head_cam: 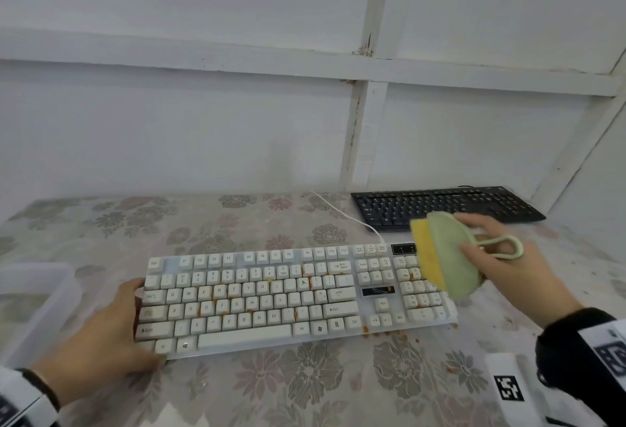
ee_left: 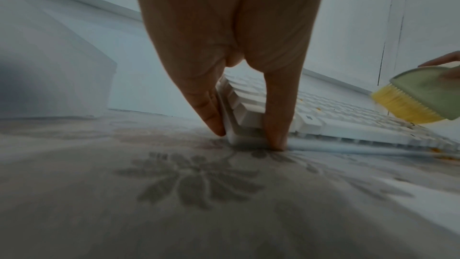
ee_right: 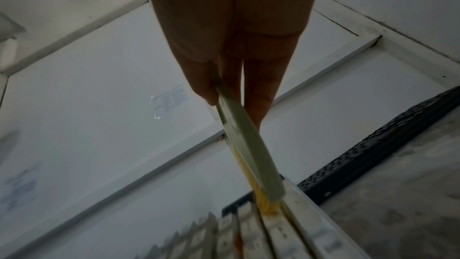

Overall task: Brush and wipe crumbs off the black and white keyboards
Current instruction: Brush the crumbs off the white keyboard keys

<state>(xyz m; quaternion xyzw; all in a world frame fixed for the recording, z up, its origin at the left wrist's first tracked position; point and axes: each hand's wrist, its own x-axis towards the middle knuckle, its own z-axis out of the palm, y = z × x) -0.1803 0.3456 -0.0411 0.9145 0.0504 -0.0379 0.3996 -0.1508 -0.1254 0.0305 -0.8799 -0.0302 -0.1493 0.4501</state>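
Note:
The white keyboard [head_cam: 257, 294] lies across the middle of the flowered tablecloth, with orange crumbs [head_cam: 216, 304] among its keys and more crumbs [head_cam: 389, 333] on the cloth by its front right. My left hand [head_cam: 142, 325] pinches its left front corner between fingers and thumb [ee_left: 248, 139]. My right hand [head_cam: 465, 235] grips a pale green brush [head_cam: 450, 257] with yellow bristles, held over the number pad at the right end. The bristles [ee_right: 266, 204] touch the keys there. The black keyboard [head_cam: 440, 206] sits at the back right, behind the brush.
A clear plastic box [head_cam: 34, 301] stands at the left table edge. A white block with a black square marker [head_cam: 508, 389] lies at the front right. The white keyboard's cable [head_cam: 342, 213] runs back toward the wall, which closes the table's far side.

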